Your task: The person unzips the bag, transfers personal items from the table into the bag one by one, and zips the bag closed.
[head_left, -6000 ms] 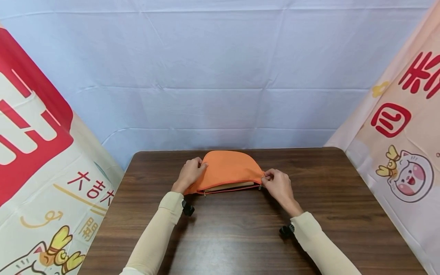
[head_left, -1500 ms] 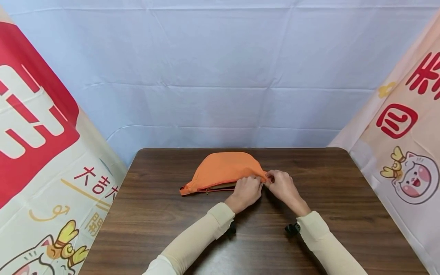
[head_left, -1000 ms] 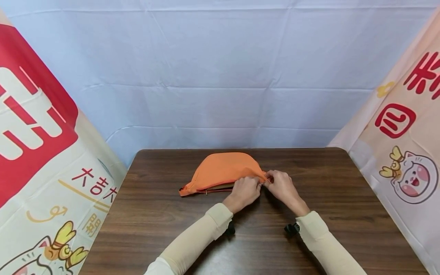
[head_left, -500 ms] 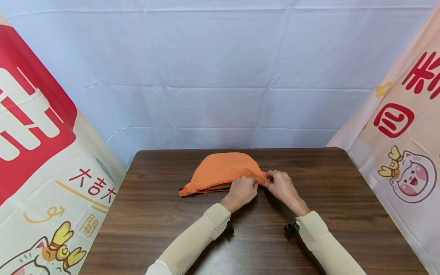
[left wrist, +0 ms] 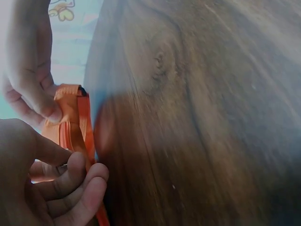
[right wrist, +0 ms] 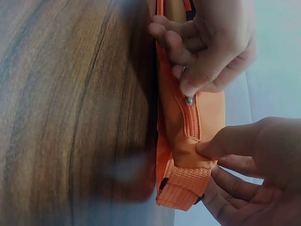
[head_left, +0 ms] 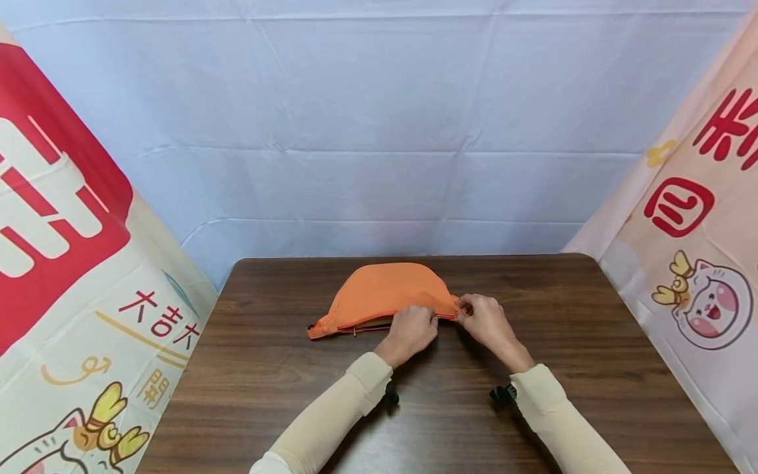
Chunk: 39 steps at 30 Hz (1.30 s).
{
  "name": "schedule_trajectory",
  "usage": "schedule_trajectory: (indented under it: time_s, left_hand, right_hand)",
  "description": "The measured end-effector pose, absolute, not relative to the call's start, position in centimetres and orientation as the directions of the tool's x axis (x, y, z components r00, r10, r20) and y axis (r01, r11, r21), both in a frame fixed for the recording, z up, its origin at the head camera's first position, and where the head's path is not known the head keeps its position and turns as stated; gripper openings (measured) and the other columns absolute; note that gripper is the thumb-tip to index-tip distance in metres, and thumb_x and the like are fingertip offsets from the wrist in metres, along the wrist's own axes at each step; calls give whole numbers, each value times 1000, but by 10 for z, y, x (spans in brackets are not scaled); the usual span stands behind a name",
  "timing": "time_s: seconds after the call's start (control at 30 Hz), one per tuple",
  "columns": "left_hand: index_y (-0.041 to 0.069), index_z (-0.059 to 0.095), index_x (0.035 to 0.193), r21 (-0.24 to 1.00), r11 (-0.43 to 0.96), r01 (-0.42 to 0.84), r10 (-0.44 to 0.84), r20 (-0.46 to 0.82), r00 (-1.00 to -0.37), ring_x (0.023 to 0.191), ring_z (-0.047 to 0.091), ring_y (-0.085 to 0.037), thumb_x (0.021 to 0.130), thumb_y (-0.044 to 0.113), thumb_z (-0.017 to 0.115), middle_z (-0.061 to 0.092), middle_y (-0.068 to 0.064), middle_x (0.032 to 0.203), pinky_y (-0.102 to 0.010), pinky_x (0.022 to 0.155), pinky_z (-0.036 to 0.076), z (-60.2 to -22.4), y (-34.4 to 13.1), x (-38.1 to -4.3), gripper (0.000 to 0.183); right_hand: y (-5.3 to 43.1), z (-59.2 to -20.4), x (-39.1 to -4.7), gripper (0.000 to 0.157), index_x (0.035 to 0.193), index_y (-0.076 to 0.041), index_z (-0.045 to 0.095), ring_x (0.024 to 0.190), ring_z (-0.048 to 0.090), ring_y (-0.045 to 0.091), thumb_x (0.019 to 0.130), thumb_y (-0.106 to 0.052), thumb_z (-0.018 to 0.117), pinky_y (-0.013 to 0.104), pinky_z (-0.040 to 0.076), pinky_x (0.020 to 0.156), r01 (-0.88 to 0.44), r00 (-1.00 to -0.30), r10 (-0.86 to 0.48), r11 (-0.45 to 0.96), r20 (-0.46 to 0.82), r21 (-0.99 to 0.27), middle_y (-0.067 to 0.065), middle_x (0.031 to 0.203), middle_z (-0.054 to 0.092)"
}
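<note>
An orange waist bag (head_left: pixel 385 286) lies near the table's far edge, its zipped side facing the person. The left hand (head_left: pixel 408 332) pinches the zip slider (right wrist: pixel 189 100) between thumb and fingers, right of the bag's middle. From that slider to the right end the zip teeth (right wrist: pixel 192 121) are joined. Left of the left hand the mouth gapes, and something tan (head_left: pixel 379 322) shows inside. The right hand (head_left: pixel 485 326) pinches the bag's right end, by its orange webbing loop (right wrist: pixel 183 188). Another zip pull (head_left: pixel 354 331) hangs near the left end.
The dark wood table (head_left: pixel 284 408) has rounded far corners. A pale cloth backdrop (head_left: pixel 379 164) hangs behind it, with printed banners on the left (head_left: pixel 65 237) and right (head_left: pixel 705 276). Each wrist carries a small black camera (head_left: pixel 503 395).
The left hand let go of the bag's left end, went to the right end and has since drawn the slider leftward, joining more teeth. The right hand stays at the right end.
</note>
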<state>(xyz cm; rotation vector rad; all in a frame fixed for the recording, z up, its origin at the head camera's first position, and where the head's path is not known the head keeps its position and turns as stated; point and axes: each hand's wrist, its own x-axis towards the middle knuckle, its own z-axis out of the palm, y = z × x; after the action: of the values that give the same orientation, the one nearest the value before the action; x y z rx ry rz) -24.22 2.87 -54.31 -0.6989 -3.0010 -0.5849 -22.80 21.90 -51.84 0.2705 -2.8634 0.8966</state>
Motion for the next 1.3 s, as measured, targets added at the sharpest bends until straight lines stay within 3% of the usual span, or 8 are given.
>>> schedule_trajectory:
  time_s: [0.17,0.47,0.97,1.17,1.3]
  left_hand:
    - [20,65,81,376,837,398,398,80,-914,57,49,-10,109,24,54,54,5,65,-27,54,41,-544,19,-243,30]
    - [20,47,68,420,822,383,383,89,-919,55,32,-10,107,17,52,35,5,60,-26,54,32,-543,-3,-239,40]
    - [19,46,67,454,807,376,362,122,-924,53,34,-10,108,22,55,34,6,59,-26,55,33,-545,-18,-237,42]
    - [19,43,63,480,792,378,348,155,-925,53,34,-9,103,18,57,32,7,58,-33,54,39,-545,-24,-237,42]
    - [18,48,65,503,788,355,340,125,-932,53,35,-10,104,18,56,35,6,58,-29,54,36,-542,-28,-237,40]
  right_hand:
    - [220,-520,-229,16,108,1,78,84,74,26,93,-3,78,45,61,73,-207,-975,-125,816,184,-540,16,98,77]
    - [223,-519,-229,15,107,0,77,81,72,24,93,-4,77,44,60,72,-207,-976,-128,811,178,-547,14,97,76]
    - [224,-518,-227,15,109,0,77,81,71,22,94,-4,76,42,60,71,-206,-977,-135,788,165,-580,13,97,77]
    - [225,-518,-228,15,109,-1,77,82,72,22,95,-4,75,42,60,72,-201,-978,-129,789,163,-581,13,97,77]
    - [225,-518,-228,15,109,-1,77,82,72,22,95,-4,75,42,60,71,-200,-978,-129,788,162,-582,13,97,77]
